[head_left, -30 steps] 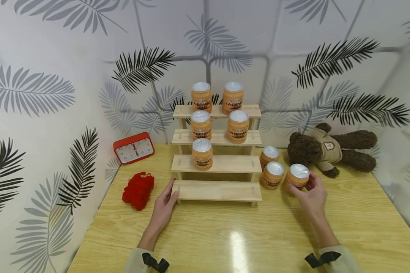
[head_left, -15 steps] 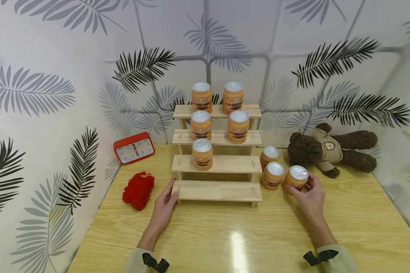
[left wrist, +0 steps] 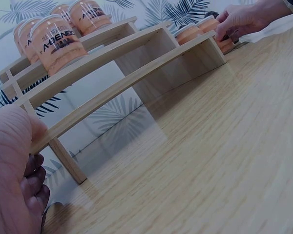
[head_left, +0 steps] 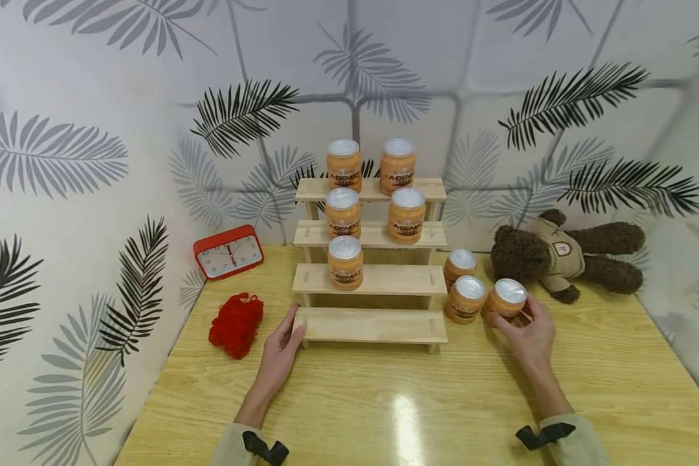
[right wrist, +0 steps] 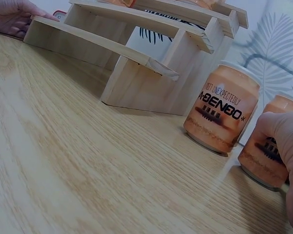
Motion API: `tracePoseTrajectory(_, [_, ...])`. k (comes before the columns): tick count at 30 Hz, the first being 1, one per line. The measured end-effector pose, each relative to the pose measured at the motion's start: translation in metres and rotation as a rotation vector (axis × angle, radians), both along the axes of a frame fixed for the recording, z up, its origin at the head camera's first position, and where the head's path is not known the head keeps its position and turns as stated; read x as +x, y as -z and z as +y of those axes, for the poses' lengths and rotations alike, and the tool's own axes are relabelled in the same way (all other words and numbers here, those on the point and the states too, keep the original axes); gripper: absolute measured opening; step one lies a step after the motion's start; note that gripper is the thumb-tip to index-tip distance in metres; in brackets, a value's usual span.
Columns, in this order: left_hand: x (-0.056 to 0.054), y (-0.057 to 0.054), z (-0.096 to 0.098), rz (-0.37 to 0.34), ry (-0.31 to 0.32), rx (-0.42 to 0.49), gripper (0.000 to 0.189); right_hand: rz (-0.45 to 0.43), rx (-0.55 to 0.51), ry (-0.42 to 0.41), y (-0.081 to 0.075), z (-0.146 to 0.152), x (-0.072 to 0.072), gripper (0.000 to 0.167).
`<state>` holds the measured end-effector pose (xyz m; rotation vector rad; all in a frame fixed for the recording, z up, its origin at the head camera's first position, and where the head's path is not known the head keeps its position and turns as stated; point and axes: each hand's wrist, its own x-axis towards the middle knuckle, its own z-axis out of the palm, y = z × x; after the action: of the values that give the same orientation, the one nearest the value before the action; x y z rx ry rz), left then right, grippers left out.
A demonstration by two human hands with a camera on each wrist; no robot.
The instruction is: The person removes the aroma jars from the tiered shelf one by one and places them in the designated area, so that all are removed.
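Note:
My left hand (head_left: 281, 346) holds the left end of the lowest board of a four-tier wooden display shelf (head_left: 373, 325). In the left wrist view its thumb lies at the board's end, with the other fingers curled below. To the right of the shelf, my right hand (head_left: 534, 335) grips an orange can (head_left: 509, 293) with a silver lid, thumb on the near side and fingers round the far side. Just left of it stands another can (right wrist: 223, 109), with a third can (head_left: 460, 260) behind. Several matching cans (head_left: 345, 262) stand on the upper three tiers; the lowest board is bare.
A brown teddy bear (head_left: 565, 255) lies behind my right hand. On the left are a red alarm clock (head_left: 230, 254) and a bundle of red yarn (head_left: 236, 327). Leaf-patterned cloth (head_left: 151, 129) rises behind the wooden table (head_left: 349, 401).
The can in my right hand has shifted and tilted very slightly, and the right wrist has drifted a little left. My left hand and the shelf have stayed put.

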<state>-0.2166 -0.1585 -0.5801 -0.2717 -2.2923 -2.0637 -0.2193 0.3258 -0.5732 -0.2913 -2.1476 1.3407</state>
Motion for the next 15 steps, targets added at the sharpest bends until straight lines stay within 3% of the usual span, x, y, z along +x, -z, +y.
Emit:
tracePoseTrajectory(7, [0.001,-0.001,0.001,0.003,0.005,0.005,0.062,0.044,-0.030,0.030,-0.001,-0.003,0.000,0.069])
tracePoseTrajectory(15, [0.000,-0.001,0.000,0.000,0.001,-0.004,0.062,0.067,-0.058,0.006,-0.026,-0.020,0.014,0.066])
